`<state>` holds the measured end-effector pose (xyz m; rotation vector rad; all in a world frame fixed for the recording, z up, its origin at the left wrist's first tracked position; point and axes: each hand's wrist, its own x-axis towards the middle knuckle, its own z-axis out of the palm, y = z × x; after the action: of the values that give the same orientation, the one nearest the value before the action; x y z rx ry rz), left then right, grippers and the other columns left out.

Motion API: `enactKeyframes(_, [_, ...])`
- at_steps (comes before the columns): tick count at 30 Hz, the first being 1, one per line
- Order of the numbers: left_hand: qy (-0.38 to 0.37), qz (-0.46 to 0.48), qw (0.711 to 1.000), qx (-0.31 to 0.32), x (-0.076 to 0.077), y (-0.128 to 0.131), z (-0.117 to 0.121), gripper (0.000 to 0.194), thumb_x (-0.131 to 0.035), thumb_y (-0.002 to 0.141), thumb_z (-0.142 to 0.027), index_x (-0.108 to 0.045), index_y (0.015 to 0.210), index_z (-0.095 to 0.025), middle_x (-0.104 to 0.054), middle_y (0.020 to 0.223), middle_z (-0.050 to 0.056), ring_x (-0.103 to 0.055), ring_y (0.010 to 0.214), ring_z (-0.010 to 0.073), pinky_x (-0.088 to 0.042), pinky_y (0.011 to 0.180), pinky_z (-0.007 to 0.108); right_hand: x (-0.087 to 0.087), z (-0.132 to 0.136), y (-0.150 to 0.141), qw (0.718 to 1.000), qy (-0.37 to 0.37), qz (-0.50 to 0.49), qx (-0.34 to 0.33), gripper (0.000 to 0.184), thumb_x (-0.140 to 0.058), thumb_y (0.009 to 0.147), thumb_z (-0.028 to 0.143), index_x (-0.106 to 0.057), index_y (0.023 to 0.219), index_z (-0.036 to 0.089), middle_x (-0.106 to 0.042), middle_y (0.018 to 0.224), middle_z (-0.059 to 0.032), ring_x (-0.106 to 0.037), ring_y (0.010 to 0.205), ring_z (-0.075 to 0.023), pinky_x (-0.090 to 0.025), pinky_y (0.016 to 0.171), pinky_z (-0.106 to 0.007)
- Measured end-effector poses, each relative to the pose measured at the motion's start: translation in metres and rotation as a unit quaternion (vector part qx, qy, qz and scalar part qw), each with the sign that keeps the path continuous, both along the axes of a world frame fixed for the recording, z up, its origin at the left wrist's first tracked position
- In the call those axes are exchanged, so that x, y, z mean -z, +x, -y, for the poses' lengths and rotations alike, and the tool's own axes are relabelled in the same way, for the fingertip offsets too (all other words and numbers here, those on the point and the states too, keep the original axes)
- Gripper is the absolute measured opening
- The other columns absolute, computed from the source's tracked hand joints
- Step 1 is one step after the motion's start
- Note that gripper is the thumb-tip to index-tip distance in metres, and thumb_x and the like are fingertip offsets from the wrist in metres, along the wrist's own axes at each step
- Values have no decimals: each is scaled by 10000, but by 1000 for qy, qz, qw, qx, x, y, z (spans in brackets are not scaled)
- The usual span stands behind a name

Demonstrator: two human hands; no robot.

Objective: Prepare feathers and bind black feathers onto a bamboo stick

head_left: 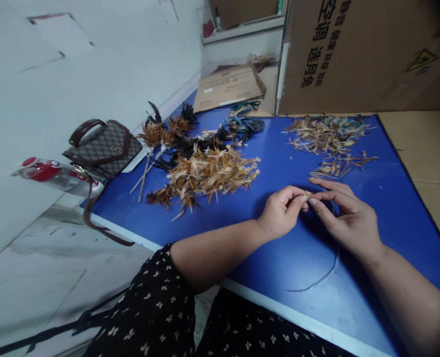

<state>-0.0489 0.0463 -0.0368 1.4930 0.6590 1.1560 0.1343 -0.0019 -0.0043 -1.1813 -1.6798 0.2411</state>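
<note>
Over the blue table (pixel 264 263), my left hand (pixel 281 212) pinches a small tan tuft (pixel 307 194) that looks like a feather; its details are too small to make out. My right hand (pixel 348 215) meets it from the other side, thumb and index fingertip closed at the same tuft. A thin dark cord (pixel 329 271) runs down from below my right hand and curves left across the tabletop; its upper end is hidden. Left of my hands lies a pile of golden-brown feathers (pixel 212 173). Beyond my right hand is a heap of loose, mixed feathers (pixel 327 134).
Black feathers (pixel 193 144), brown feather bunches on sticks (pixel 143 176) and blue-handled scissors or cord (pixel 246 124) lie farther back. A patterned handbag (pixel 106 148) and a plastic bottle (pixel 62 176) stand at the left. Cardboard (pixel 231 87) and a large carton (pixel 354 59) bound the back.
</note>
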Motion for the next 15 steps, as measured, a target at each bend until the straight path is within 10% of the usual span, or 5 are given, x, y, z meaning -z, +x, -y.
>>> enactKeyframes(15, [-154, 60, 983, 75, -4, 1, -1, 462, -861, 962, -596, -703, 1047, -171, -786, 883, 47, -741, 808, 151, -606, 870, 340, -7, 1, 2, 999, 18, 29, 10, 27, -764, 1051, 291, -770, 1025, 286, -826, 1438, -127, -776, 1352, -368, -575, 1201, -633])
